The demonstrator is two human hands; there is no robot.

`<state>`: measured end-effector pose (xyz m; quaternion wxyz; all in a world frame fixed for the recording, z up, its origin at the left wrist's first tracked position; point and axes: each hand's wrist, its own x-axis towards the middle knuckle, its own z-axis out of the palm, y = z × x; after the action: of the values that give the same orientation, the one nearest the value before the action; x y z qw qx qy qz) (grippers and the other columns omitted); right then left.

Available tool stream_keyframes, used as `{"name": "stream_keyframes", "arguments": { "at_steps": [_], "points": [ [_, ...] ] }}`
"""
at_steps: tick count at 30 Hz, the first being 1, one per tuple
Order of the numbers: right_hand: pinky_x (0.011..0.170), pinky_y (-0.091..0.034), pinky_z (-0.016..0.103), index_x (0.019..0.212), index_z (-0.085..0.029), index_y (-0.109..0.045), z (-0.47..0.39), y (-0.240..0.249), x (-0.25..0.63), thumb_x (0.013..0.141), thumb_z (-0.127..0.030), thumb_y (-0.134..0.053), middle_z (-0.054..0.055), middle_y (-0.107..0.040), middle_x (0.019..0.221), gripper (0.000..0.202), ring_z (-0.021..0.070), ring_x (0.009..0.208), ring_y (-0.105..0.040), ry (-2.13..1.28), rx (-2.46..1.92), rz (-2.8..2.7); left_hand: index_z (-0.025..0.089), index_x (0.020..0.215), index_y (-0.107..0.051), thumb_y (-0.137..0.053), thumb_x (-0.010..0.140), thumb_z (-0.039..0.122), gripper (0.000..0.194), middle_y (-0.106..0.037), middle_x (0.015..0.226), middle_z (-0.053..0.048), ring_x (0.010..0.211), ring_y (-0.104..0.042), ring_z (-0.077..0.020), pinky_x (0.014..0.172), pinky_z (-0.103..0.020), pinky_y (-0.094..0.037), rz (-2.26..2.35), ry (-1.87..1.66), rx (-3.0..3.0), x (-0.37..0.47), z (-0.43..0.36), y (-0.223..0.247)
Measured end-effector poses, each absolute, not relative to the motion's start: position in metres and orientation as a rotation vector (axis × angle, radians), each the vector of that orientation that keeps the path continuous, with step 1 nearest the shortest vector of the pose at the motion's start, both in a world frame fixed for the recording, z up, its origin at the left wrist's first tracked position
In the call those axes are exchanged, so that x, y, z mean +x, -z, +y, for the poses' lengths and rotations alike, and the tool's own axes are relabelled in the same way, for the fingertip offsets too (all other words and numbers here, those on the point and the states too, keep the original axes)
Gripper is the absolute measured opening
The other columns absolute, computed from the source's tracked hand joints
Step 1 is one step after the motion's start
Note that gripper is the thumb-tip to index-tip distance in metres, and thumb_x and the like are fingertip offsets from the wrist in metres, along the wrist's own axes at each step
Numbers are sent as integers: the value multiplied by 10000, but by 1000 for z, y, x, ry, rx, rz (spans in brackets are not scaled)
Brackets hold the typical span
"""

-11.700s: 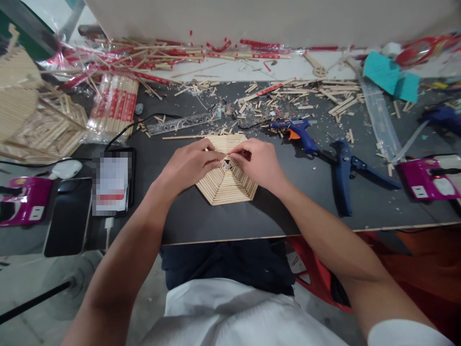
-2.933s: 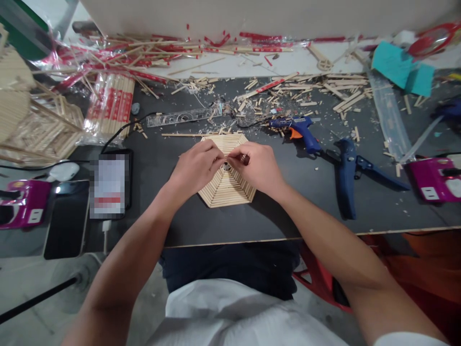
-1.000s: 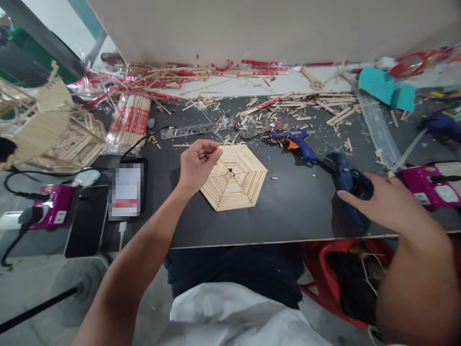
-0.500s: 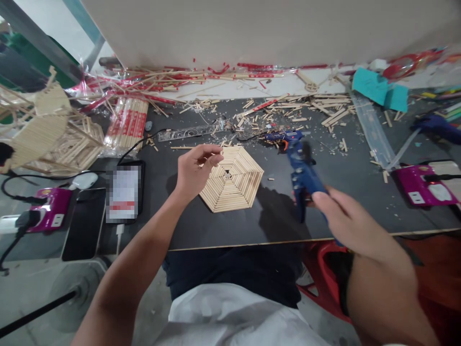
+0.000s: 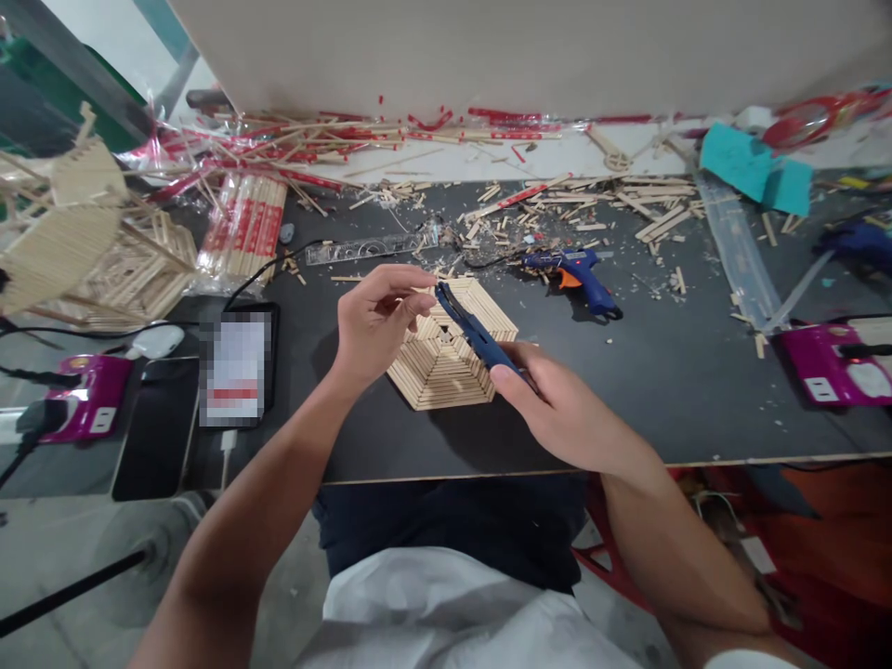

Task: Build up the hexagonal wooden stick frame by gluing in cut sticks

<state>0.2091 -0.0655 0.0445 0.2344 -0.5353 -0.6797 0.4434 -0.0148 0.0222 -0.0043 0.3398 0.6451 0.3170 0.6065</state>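
Now your right hand (image 5: 564, 409) has its grip closed around the handles of the blue cutter (image 5: 474, 327), which a second ago still lay on the counter (image 5: 669, 390) off to your right; you have brought it in so that its nose points at the fingertips of your left hand (image 5: 373, 321). That hand has lifted off the hexagon of sticks (image 5: 446, 358) and pinches a small stick piece (image 5: 418, 302) between thumb and forefinger, grip narrow, just above the hexagon's far-left edge. The hexagon itself lies flat on the dark counter, right under the cutter, with its centre hole unfilled. Judging from that, the piece looks due for a trim. Farther out, the blue glue gun (image 5: 578, 269) rests beyond the hexagon to the right, the clear ruler (image 5: 369, 247) behind it, and stick offcuts (image 5: 592, 200) litter the back.
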Motion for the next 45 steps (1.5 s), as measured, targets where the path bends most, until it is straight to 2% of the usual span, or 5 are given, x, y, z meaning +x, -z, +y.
{"name": "stream_keyframes", "arguments": {
  "at_steps": [10, 17, 29, 36, 45],
  "points": [
    [976, -491, 410, 1203, -198, -625, -64, -32, 204, 1024, -534, -492, 111, -721, 1188, 404, 265, 1083, -672, -1216, -1467, -1818, 243, 972, -749, -743, 907, 510, 275, -732, 1038, -48, 625, -676, -99, 499, -223, -557, 985, -1422, 1753, -20, 18, 2],
    [965, -491, 390, 1224, -189, -639, -67, -30, 207, 1020, -561, -498, 105, -725, 1180, 447, 249, 1050, -669, -1231, -1433, -1784, 268, 1011, -758, -735, 936, 347, 112, -727, 1036, -24, 644, -692, -98, 513, -219, -567, 909, -1463, 1876, -22, 17, -3],
    [1004, -462, 395, 1212, -193, -634, -62, -34, 207, 1024, -583, -483, 100, -718, 1201, 459, 254, 1104, -648, -1259, -1430, -1804, 255, 990, -760, -718, 917, 237, 86, -748, 1039, -18, 764, -714, -129, 641, -240, -627, 1072, -1414, 2070, -22, 17, -7],
    [996, -458, 389, 1192, -197, -640, -60, -32, 207, 1031, -576, -464, 100, -711, 1221, 448, 261, 1127, -643, -1238, -1436, -1833, 255, 1039, -744, -738, 899, 260, 140, -738, 1079, -28, 725, -688, -122, 644, -244, -627, 1117, -1337, 2083, -25, 18, -5],
    [1002, -451, 393, 1221, -193, -641, -59, -33, 207, 1026, -576, -481, 98, -709, 1193, 458, 253, 1091, -639, -1261, -1440, -1859, 239, 994, -716, -711, 920, 287, 88, -720, 1128, -59, 965, -700, -194, 733, -286, -624, 1066, -1192, 2195, -36, 22, -14]
  ]
}}
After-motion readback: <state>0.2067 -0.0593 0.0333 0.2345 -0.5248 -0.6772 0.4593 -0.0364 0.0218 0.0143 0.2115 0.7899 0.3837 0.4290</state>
